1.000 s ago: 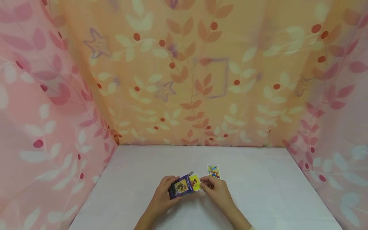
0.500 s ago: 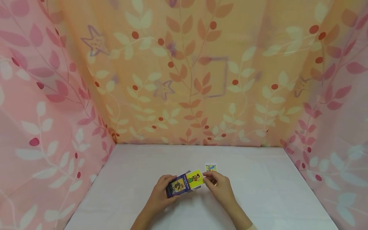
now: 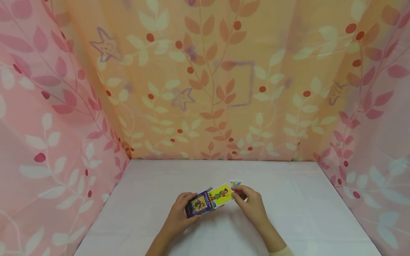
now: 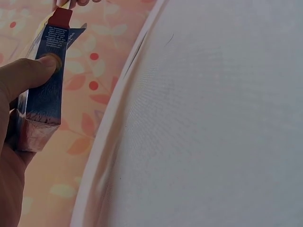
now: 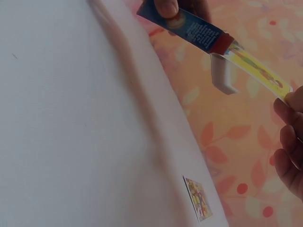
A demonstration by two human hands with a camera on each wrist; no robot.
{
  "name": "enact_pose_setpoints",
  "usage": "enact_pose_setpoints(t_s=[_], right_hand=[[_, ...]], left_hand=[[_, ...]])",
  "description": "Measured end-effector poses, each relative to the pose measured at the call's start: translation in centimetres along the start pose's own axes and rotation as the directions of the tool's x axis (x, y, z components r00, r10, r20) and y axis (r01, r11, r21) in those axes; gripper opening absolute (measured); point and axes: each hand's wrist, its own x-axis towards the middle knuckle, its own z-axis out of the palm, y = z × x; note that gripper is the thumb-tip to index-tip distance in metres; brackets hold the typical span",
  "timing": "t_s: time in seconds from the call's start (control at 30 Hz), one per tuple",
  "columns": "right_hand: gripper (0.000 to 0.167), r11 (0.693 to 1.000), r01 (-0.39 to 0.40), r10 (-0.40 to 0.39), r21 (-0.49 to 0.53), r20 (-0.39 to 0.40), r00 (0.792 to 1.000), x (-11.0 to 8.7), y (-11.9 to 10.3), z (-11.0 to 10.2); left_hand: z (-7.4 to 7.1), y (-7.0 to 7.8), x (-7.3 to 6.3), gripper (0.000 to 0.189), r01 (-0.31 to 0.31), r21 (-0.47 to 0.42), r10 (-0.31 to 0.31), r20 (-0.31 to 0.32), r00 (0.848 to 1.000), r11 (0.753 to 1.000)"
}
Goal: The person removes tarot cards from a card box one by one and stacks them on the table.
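In the head view my left hand (image 3: 179, 213) grips a dark blue card box (image 3: 198, 205) with a picture on its front, thumb along one narrow side. The box's end flaps are open. A yellow card (image 3: 221, 195) with a standing figure sticks well out of that open end, its inner end still hidden inside the box. My right hand (image 3: 253, 204) pinches the card's outer edge between thumb and fingertips. In the right wrist view a pale flap (image 5: 222, 75) hangs from the box mouth. Both hands are above the table.
Behind the right hand, another colourful card (image 3: 236, 182) lies on the white table (image 3: 153, 181), partly covered by the fingers in the head view. An orange leaf-patterned curtain (image 3: 211, 81) stands at the back, with pink patterned curtains (image 3: 48, 142) at both sides.
The right hand has moved right and slightly up, drawing the yellow card farther out of the box. More of its figure shows now. The left hand keeps its grip on the box.
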Motion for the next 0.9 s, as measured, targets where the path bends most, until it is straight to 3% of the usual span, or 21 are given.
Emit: enact_pose_setpoints(t_s=[0.23,0.57,0.9], right_hand=[[0.017,0.999,-0.038,0.038,0.001,-0.008,0.999,0.1,0.4,-0.5],[0.016,0.999,-0.033,0.032,-0.010,-0.049,0.998,0.6,0.8,-1.3],[0.014,0.998,0.040,-0.045,-0.050,-0.101,0.994,1.2,1.4,-2.4]], left_hand=[[0.1,-0.2,-0.3,0.080,0.018,0.011,-0.018,0.011,1.000,1.000],[0.2,-0.1,-0.1,0.080,-0.042,0.016,0.042,0.001,0.999,0.999],[0.3,-0.1,-0.1,0.080,-0.042,0.013,0.041,0.018,0.999,0.999]])
